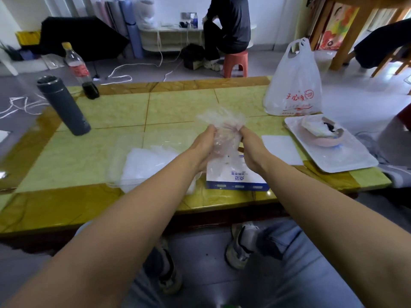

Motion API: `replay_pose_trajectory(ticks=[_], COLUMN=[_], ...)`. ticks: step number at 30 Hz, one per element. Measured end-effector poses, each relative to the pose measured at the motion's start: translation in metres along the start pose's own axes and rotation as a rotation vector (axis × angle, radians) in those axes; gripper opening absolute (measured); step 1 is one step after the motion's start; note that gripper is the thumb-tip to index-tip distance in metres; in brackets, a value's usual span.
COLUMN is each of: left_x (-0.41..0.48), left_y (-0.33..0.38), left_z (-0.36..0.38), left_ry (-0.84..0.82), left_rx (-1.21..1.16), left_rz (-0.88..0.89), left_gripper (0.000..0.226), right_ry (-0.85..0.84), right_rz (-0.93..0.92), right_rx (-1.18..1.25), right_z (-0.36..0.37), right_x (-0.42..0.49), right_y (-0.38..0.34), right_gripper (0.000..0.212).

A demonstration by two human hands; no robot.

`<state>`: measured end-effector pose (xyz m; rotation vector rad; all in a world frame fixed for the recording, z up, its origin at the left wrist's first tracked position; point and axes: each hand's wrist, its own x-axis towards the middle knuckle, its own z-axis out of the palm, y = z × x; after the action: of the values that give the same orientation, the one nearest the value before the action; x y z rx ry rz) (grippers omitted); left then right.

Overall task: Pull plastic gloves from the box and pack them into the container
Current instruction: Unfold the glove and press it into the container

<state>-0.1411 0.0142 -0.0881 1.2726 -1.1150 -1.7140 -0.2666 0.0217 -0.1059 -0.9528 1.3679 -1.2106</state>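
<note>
A crumpled clear plastic glove (222, 125) is held up above the blue and white glove box (235, 178), which lies near the table's front edge. My left hand (203, 147) grips the glove's left side and my right hand (251, 147) pinches its right side. Left of the box sits a clear plastic container (124, 165) with a pile of loose clear gloves (149, 161) in and around it; its walls are hard to make out.
On the yellow tiled table (111, 112) stand a grey flask (64, 105) and a cola bottle (81, 72) at the left. A white shopping bag (293, 85), a white tray (347, 154) with a pink bowl (322, 132) and a white paper sheet (281, 148) lie right. A person sits on a red stool (235, 63) beyond.
</note>
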Motion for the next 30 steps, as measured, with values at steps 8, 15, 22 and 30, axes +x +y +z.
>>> replay_pose_trajectory(ticks=[8,15,22,30], left_x=[-0.034,-0.049,-0.039,-0.031], left_y=[0.025,0.012,-0.01,0.015], left_z=[-0.095,-0.157,-0.176,-0.187], left_ry=[0.112,0.099,0.313,0.16], left_rx=[0.114,-0.002,0.224,0.569], left_rz=[0.176,0.128,0.183,0.177], left_gripper=[0.042,0.068,0.006,0.021], right_ry=[-0.09,-0.151,-0.154,-0.259], right_rz=[-0.045,0.012,0.073,0.111], right_rx=[0.0,0.087,0.129,0.002], right_z=[0.089,0.147,0.154,0.13], right_x=[0.0,0.002,0.002,0.022], right_y=[-0.008,0.004,0.012,-0.009], right_gripper=[0.032,0.032,0.043,0.049])
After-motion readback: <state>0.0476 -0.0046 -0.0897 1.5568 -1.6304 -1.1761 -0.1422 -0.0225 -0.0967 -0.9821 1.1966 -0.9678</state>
